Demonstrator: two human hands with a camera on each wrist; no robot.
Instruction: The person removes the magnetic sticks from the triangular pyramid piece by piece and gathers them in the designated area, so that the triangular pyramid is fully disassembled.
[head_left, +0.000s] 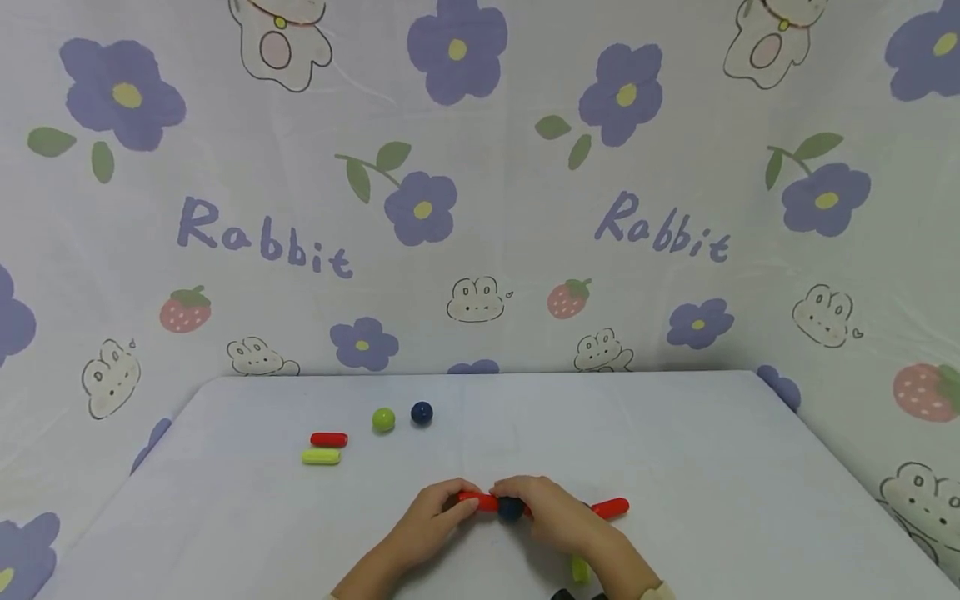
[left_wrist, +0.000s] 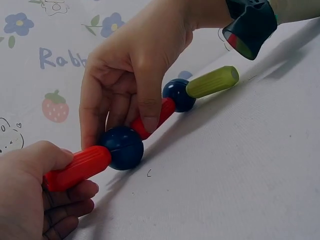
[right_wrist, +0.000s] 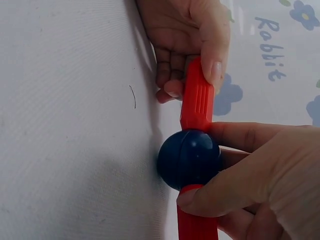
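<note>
White tabletop (head_left: 712,467) beneath ridged red rod (right_wrist: 198,97) against glossy, seamed navy ball (right_wrist: 188,159)

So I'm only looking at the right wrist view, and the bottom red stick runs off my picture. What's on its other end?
Observer: In the left wrist view, that red stick meets a second blue ball at its other end.
Child: Cool! Is anything stuck on that ball?
Observer: It looks that way: a yellow-green stick juts out from it.
Child: And are there more balls anywhere else?
Observer: Yes, the head view shows a green ball and a navy ball, side by side but apart, near the far edge of the table.
</note>
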